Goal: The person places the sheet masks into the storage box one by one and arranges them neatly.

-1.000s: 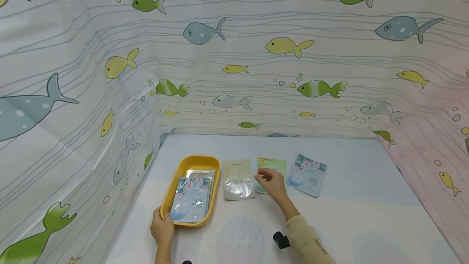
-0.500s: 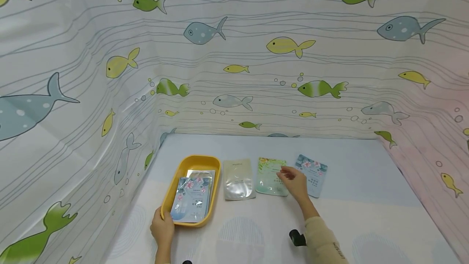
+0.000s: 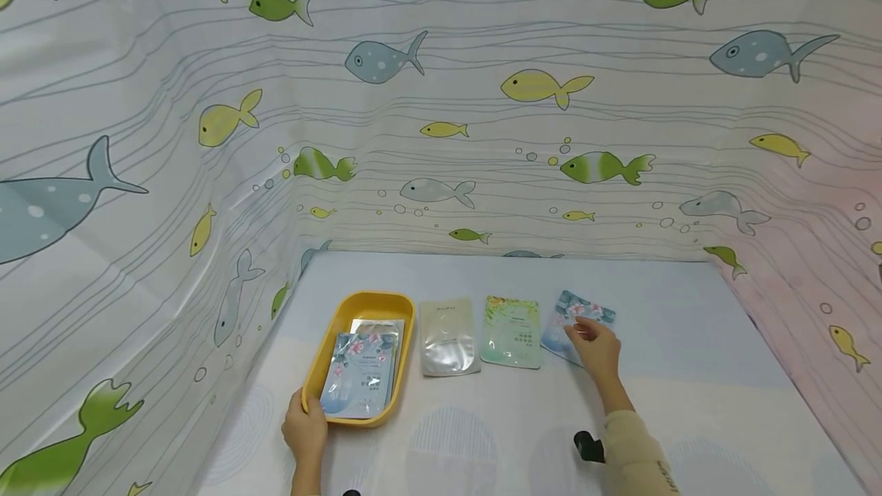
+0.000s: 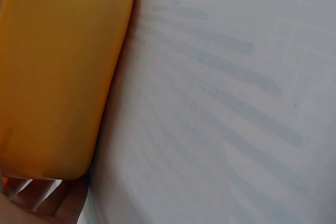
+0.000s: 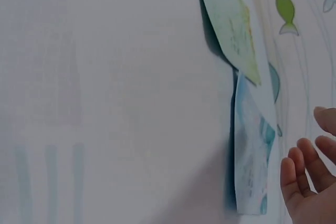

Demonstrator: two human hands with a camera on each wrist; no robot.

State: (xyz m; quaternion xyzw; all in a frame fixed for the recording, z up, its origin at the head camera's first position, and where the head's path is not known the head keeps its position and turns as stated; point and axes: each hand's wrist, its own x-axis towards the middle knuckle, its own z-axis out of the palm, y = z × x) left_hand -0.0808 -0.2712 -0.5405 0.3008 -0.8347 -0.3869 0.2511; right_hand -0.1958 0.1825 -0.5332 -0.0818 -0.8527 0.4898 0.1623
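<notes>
Head view: at seven o'clock, your left hand (image 3: 305, 429) grips the yellow tray (image 3: 377, 306) by its eight-o'clock corner — stacked packets (image 3: 360, 375) lie inside. Your right hand (image 3: 598, 347), fingers relaxed and holding nothing, hovers over the blue packet (image 3: 556, 338) at four o'clock; the green packet (image 3: 511, 333) lies at five, the beige packet (image 3: 449, 337) at six.

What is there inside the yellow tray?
In the yellow tray, a blue floral packet partly covers at least one silvery packet. What lies beneath them is hidden, so I cannot count everything.

Pale table (image 3: 689, 327), yellow tray (image 3: 375, 303), three flat packets (image 3: 450, 337) (image 3: 511, 331) (image 3: 560, 331)
</notes>
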